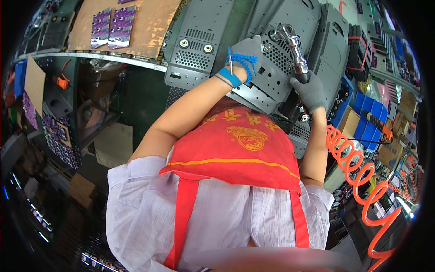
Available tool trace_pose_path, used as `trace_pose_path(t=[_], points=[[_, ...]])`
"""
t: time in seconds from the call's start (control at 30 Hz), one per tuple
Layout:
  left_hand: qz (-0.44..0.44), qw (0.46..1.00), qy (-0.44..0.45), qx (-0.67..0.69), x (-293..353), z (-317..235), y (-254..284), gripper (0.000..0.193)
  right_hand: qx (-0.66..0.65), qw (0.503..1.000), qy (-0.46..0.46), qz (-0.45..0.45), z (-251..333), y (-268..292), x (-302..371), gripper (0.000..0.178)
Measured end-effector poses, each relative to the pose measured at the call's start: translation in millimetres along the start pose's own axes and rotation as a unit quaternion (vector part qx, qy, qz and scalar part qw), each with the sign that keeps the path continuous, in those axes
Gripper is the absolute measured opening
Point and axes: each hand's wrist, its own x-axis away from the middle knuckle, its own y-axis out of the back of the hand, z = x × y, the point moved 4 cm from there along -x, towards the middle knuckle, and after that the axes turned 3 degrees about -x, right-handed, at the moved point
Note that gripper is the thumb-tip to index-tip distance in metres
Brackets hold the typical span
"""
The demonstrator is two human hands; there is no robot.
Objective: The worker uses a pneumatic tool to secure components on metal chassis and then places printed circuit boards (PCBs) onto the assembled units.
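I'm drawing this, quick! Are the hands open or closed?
Left hand: by the grey metal panel; open or closed, I can't tell.
Right hand: closed, holding the ratchet-like tool.

Two purple circuit-board panels point(121, 28) lie on a worn brown tabletop point(152, 20) at the upper left. Cardboard boxes point(82, 187) sit lower left. On the right — an orange coiled hose point(377, 223), blue bins point(368, 129) and an orange-handled tool point(386, 132) beside them.

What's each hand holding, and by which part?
Right hand: the chrome ratchet tool, by its dark handle end. Left hand: at the grey perforated panel; whether it grips anything cannot be told.
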Motion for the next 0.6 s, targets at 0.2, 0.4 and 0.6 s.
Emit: trace_pose_path(t=[0.2,0.4,0.6], points=[[-0.064,0.993,-0.074,0.059,3.1,-10.6,32.4,0.022,-0.173,0.984,0.021,0.04,8.3,26.7,25.7,0.025],[-0.076,0.98,-0.046,0.179,29.8,71.7,106.9,0.041,-0.296,0.954,-0.009,-0.047,-7.6,32.8,61.8,0.02],[-0.155,0.98,-0.007,0.121,37.1,179.6,106.1,0.043,-0.269,0.96,-0.069,-0.023,-63.1,-4.3,65.7,0.024]])
